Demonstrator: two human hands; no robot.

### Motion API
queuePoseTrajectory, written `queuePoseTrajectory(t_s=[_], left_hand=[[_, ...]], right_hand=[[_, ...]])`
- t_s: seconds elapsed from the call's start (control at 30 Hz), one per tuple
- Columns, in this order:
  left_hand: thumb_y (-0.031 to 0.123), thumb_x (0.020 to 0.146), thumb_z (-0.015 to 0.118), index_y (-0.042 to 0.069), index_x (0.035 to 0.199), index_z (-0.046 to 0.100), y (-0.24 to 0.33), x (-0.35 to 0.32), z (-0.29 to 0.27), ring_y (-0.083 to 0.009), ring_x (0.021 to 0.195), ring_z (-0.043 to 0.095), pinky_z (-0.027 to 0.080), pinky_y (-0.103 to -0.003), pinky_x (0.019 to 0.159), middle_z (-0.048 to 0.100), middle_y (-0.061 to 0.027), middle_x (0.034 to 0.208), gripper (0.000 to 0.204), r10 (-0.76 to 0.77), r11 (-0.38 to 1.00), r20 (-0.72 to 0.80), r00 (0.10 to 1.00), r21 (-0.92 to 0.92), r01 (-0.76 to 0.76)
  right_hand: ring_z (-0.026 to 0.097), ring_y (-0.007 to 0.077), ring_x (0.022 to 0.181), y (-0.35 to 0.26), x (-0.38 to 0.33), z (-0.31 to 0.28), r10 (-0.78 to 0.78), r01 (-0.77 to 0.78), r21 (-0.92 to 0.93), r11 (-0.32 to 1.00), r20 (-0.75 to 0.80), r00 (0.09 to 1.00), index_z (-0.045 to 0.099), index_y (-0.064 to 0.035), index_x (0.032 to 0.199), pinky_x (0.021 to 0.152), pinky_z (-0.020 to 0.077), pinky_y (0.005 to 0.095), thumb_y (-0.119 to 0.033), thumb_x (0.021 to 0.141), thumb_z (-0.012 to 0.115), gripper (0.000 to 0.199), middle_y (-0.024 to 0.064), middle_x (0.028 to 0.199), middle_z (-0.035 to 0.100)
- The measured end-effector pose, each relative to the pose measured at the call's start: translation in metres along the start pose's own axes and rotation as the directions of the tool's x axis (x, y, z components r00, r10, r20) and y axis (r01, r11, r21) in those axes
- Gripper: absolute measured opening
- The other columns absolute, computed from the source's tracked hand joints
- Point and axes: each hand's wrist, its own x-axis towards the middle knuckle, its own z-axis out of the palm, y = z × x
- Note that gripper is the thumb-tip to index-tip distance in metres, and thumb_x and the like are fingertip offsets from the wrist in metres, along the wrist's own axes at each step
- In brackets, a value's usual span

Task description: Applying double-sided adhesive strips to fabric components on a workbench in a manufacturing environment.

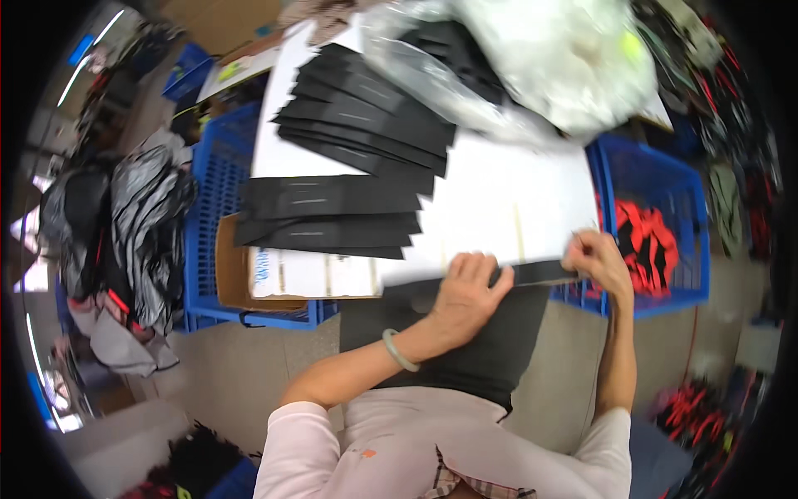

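A black fabric strip [540, 272] lies along the near edge of the white work surface [482, 187]. My left hand [470, 298] rests on its middle, fingers laid over it and thumb apart; a pale bangle [400, 350] is round that wrist. At the strip's right end my right hand [598, 259] is closed, its fingers bent in a pinch on the fabric. Whether anything small is also between those fingertips is too fine to see. Farther left lie a fanned stack of black strips [366, 112] and a nearer pile of black strips [332, 204], each with short pale marks.
A clear plastic bag [549, 66] with dark pieces covers the far right of the surface. Blue crates stand at both sides: the right crate [702, 241] holds red-and-black pieces, the left crate [208, 274] stands beside a cardboard box [229, 258]. Grey and black garments [145, 241] are heaped far left.
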Motion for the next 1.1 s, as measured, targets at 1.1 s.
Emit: queuePoseTrajectory(t_s=[1.1], left_hand=[[0.007,0.088,0.068,-0.006,0.123,0.053,-0.097,-0.125,-0.135,-0.0247,0.098,0.062,0.051,-0.038,0.091,0.061,-0.0167,0.109,0.041,-0.932,0.362,-0.321,0.169,-0.816,0.450]], right_hand=[[0.064,0.0314,0.099,-0.242,0.184,0.212,-0.425,0.496,-0.213,0.842,0.305,0.852,0.060,0.0043,0.122,0.086,0.0502,0.0407,-0.050,0.075,0.076,0.074,0.0197,0.112,0.064]])
